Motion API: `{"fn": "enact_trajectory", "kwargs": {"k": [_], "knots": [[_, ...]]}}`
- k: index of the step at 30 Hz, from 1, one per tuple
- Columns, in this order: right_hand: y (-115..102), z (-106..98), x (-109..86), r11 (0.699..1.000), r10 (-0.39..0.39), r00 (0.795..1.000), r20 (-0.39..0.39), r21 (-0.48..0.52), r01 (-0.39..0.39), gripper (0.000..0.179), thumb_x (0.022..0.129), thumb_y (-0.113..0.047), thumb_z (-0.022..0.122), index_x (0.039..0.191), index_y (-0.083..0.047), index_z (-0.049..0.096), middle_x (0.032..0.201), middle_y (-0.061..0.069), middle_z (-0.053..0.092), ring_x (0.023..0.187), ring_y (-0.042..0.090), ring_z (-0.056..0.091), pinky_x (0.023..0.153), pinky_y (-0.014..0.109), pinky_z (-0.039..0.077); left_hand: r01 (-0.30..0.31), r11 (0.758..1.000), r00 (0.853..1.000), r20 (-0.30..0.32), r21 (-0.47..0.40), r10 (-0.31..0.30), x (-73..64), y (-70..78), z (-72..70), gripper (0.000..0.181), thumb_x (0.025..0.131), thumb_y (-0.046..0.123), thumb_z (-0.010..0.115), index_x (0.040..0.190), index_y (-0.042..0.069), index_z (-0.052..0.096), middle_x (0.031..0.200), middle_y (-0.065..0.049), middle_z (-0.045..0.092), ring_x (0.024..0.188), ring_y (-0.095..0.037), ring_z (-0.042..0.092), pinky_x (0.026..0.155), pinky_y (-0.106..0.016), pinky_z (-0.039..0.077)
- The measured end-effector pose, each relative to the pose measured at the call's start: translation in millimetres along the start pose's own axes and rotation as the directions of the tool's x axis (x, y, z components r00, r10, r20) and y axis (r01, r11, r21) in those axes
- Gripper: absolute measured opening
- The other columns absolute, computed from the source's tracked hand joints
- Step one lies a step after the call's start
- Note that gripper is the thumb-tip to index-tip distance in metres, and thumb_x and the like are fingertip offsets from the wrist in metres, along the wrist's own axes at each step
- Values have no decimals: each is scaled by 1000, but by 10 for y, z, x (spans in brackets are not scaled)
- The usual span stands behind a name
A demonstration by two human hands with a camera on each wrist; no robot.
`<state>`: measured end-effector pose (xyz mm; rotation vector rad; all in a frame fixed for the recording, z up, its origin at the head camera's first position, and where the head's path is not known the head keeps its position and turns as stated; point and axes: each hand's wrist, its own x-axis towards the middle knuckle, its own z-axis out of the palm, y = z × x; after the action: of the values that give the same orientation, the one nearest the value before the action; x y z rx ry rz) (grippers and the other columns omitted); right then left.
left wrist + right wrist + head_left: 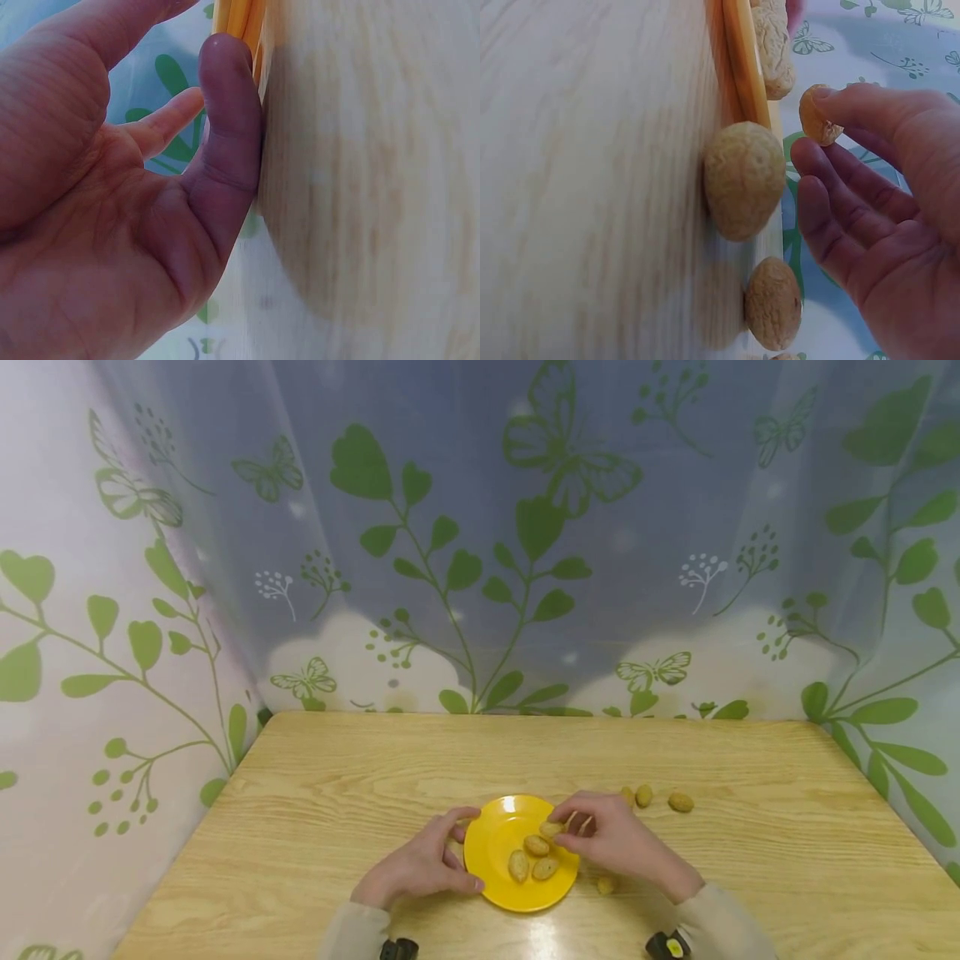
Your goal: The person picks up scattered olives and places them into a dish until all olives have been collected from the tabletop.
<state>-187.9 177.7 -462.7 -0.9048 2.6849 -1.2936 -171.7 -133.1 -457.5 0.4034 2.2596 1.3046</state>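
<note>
A round yellow plate [486,839] rests on the table. My left hand [427,864] holds its left rim between thumb and fingers; the left wrist view shows the fingers [231,112] up against the plate's edge [238,16]. Over the right side of the plate, my right hand [611,833] pinches a small, wrinkled, tan potato [820,116] between thumb and fingertips. Three similar potatoes [536,845] lie together on the plate. In the right wrist view, a potato [744,180] sits on the table just outside the rim, with another [772,304] beyond it.
To the right of the plate, several loose potatoes [681,802] lie on the wooden table [337,760], some partly behind the right hand. One potato [607,885] is under the right wrist. A patterned curtain [480,568] hangs along the table's back and sides.
</note>
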Motion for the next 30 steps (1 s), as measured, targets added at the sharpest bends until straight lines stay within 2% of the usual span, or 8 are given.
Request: {"fn": "enact_trajectory", "kwargs": {"k": [8,21,30], "knots": [[15,28,18,1000,12,1000,25,11,-12,16,91,-17,78,106,-15,75,103,2,76,82,3,67,70,23,57,-4,1000,1000,-2,6,4,1,-3,2,90,80,15,88,155,18,39,128,-14,50,85,-17,64,77,-28,52],[13,50,84,995,97,994,57,-20,-96,16,92,-22,77,108,-19,75,104,-2,75,81,2,64,70,22,54,9,1000,1000,-7,7,-9,-5,12,10,90,80,15,88,155,20,39,129,-14,48,85,-16,63,77,-28,51],[15,44,121,996,88,994,64,-25,-87,16,93,-23,76,108,-16,76,101,-1,75,78,2,62,66,21,52,6,1000,1000,-8,-2,-6,-3,-3,9,90,79,15,88,154,21,39,129,-14,48,85,-16,64,76,-27,51]]}}
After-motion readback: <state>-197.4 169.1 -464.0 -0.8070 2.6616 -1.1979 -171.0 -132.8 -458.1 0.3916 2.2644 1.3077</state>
